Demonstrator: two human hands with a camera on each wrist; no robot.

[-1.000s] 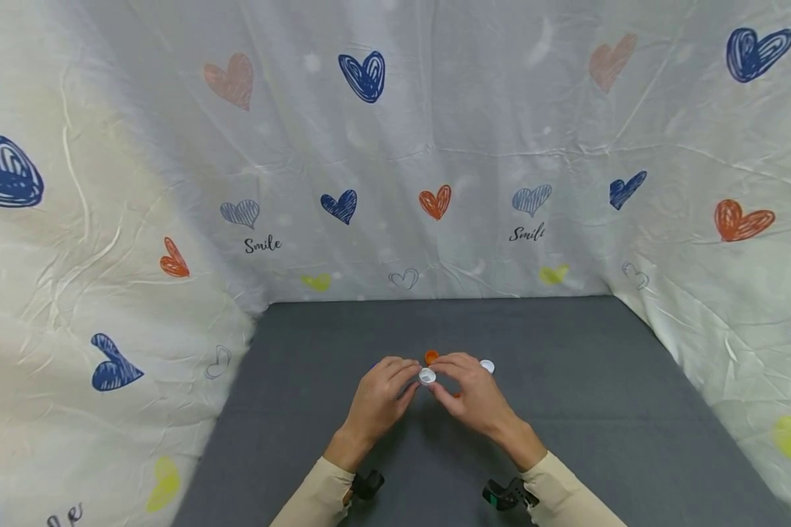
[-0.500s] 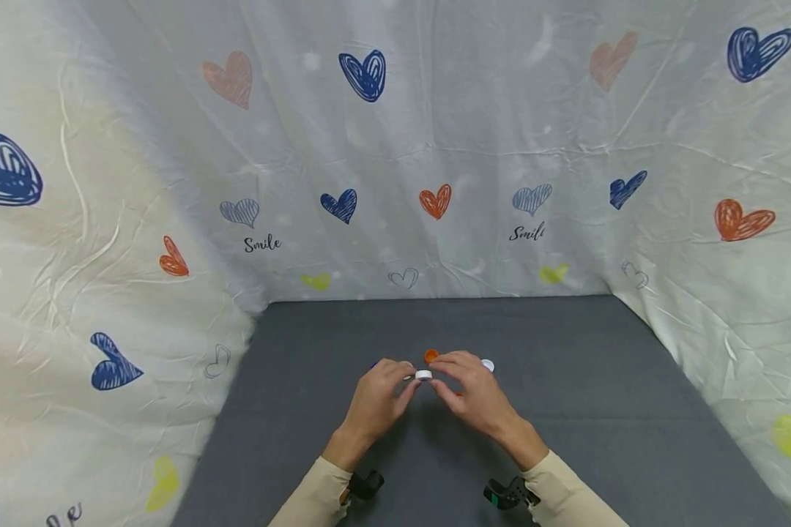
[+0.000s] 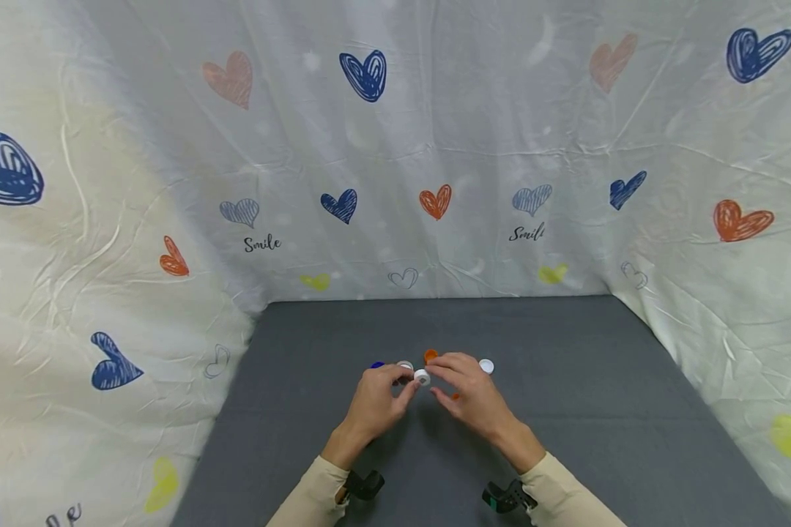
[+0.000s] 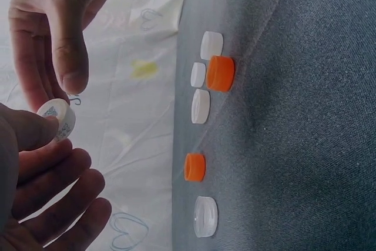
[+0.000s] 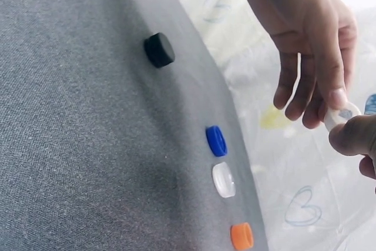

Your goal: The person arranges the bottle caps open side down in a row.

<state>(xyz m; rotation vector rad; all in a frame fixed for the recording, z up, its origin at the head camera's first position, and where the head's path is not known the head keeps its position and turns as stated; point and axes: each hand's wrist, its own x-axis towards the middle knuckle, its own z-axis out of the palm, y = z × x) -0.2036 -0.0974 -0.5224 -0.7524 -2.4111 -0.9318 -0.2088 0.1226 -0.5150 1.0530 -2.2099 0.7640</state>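
Observation:
In the head view a small white bottle cap is held above the grey table between the hands. My left hand pinches it between thumb and forefinger, its other fingers spread loosely in the left wrist view. Dark speckled print shows on the cap there. Close on the other side is my right hand, fingers loosely bent. Its thumb stands apart from the cap; whether its forefinger touches it I cannot tell. In the right wrist view the right thumb overlaps the cap.
Behind the hands lie a blue cap, a clear cap and an orange cap. A black cap is farther left. White caps and a larger orange cap sit towards the right. A heart-printed curtain surrounds the table.
The white cap has been turned between the fingers, its visible face changing. The right thumb has drawn slightly away from it. More of the blue and clear caps now shows behind the left hand.

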